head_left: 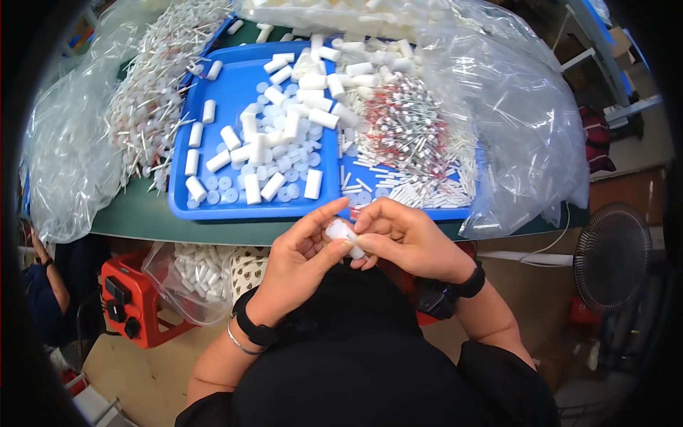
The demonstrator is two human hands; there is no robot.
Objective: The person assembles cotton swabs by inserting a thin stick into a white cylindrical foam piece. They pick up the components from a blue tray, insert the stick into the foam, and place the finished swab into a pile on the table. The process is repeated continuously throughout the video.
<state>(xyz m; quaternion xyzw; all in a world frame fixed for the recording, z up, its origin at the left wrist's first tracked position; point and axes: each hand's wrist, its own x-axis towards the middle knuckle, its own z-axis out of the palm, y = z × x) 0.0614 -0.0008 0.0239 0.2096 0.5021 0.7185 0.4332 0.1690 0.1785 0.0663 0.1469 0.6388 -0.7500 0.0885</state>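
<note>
In front of my body, just off the near table edge, my left hand (302, 249) and my right hand (409, 240) meet around a small white cylinder (339, 230). Thumbs and fingertips of both hands press on it, and the fingers partly cover it. Whether a small part is pinched along with it I cannot tell. Beyond my hands lies a blue tray (220, 89) with many white cylinders (252, 188) and translucent pale discs (290, 160). Some cylinders stand in a row along its left side.
Right of it, another blue tray (366, 175) holds thin white sticks (434, 191) and a heap of red and green wired pieces (407, 117). Plastic bags (526, 135) flank the table. A red stool (131, 302), a fan (612, 256) and another person's arm (51, 281) are nearby.
</note>
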